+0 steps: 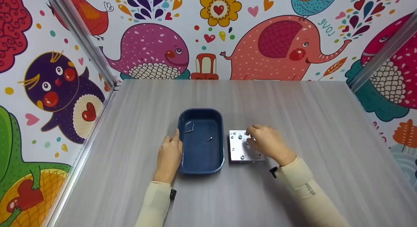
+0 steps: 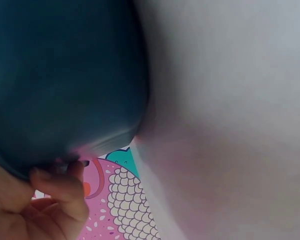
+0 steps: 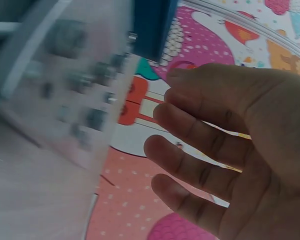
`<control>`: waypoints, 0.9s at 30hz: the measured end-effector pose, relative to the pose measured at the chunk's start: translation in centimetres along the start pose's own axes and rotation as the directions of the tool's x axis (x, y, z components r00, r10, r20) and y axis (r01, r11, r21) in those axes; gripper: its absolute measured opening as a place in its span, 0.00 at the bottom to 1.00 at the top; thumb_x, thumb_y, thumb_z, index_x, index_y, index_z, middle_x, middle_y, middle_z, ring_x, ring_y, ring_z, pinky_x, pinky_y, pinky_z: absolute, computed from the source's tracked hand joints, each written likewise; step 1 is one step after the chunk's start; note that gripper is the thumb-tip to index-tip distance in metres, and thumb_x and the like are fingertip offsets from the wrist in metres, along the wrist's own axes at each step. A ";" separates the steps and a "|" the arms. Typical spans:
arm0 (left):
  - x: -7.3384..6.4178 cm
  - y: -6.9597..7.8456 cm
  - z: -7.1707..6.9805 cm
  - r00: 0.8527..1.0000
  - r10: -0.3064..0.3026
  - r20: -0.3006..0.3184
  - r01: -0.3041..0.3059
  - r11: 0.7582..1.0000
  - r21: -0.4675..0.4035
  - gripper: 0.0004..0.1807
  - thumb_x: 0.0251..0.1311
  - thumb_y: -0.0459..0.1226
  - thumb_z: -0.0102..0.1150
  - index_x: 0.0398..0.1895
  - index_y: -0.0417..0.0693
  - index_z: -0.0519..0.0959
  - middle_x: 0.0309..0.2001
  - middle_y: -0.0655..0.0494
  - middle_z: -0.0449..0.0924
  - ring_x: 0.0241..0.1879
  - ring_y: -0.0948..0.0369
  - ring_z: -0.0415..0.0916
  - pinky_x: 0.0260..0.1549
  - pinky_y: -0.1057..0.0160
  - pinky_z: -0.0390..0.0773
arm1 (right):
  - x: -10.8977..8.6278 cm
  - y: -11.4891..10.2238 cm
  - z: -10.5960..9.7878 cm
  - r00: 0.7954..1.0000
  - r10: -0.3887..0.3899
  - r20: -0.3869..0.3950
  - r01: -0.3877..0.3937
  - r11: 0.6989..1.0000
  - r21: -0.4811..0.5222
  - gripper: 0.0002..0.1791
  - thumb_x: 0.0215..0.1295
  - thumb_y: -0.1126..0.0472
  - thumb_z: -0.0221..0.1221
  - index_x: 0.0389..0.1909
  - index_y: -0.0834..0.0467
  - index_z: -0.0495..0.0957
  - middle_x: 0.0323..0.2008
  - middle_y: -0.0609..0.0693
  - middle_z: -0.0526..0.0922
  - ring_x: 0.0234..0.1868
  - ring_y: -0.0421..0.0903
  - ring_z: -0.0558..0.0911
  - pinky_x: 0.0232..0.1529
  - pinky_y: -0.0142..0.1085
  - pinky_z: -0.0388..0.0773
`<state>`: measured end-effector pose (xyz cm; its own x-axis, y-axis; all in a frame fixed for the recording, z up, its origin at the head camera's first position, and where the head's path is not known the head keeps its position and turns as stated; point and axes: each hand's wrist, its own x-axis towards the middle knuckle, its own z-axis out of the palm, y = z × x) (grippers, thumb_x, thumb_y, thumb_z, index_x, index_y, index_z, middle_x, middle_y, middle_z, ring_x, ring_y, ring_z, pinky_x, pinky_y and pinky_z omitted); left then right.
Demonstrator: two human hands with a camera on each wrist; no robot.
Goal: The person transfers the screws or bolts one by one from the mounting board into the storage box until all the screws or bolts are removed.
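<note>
A blue rectangular tray point(image 1: 202, 160) stands on the table with a few small screws point(image 1: 209, 139) in it. My left hand point(image 1: 169, 157) is at the tray's left rim; in the left wrist view its bent fingers point(image 2: 65, 192) hold the tray edge. To the right of the tray lies a silver metal block point(image 1: 237, 145), its top dotted with screw heads and holes. Just over the block's right part is my right hand point(image 1: 268, 143), covering some of it in the head view. The right wrist view shows its fingers point(image 3: 182, 155) spread and loosely bent, nothing between them.
The grey wood-grain table point(image 1: 146, 99) meets a back wall point(image 1: 221, 34) printed with cartoon animals. Metal frame posts point(image 1: 88, 41) stand at both back corners. A narrow gap separates the tray from the block.
</note>
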<state>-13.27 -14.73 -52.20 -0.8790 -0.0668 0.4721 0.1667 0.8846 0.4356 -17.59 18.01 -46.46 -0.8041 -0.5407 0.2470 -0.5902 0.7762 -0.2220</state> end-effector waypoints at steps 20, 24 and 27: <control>0.1 -0.1 0.2 1.000 -0.010 0.006 0.010 1.000 -0.005 0.20 0.66 0.30 0.58 0.60 0.32 0.78 0.32 0.40 0.74 0.18 0.47 0.74 0.20 0.50 0.78 | -0.5 0.1 2.7 1.000 -0.001 0.010 0.002 0.997 -0.072 0.04 0.58 0.70 0.66 0.28 0.61 0.81 0.25 0.52 0.78 0.25 0.51 0.79 0.26 0.48 0.77; 0.0 -0.1 0.1 1.000 0.000 0.016 0.001 1.000 -0.005 0.20 0.67 0.29 0.58 0.61 0.31 0.77 0.32 0.40 0.75 0.19 0.48 0.75 0.21 0.51 0.79 | -0.4 0.1 2.6 1.000 0.006 0.014 -0.004 0.996 -0.090 0.03 0.59 0.69 0.66 0.29 0.60 0.82 0.26 0.52 0.78 0.27 0.52 0.81 0.27 0.49 0.78; 0.0 -0.2 0.0 1.000 0.004 0.008 -0.004 1.000 -0.006 0.20 0.67 0.29 0.57 0.61 0.31 0.77 0.32 0.40 0.75 0.20 0.47 0.76 0.22 0.50 0.79 | -0.3 0.0 2.4 1.000 0.006 0.015 -0.005 0.995 -0.097 0.04 0.59 0.68 0.67 0.28 0.60 0.82 0.26 0.51 0.78 0.27 0.52 0.80 0.27 0.49 0.78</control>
<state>-13.31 -14.86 -52.30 -0.8820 -0.0590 0.4676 0.1730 0.8823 0.4378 -17.52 17.45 -48.81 -0.8087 -0.5406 0.2317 -0.5765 0.8066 -0.1302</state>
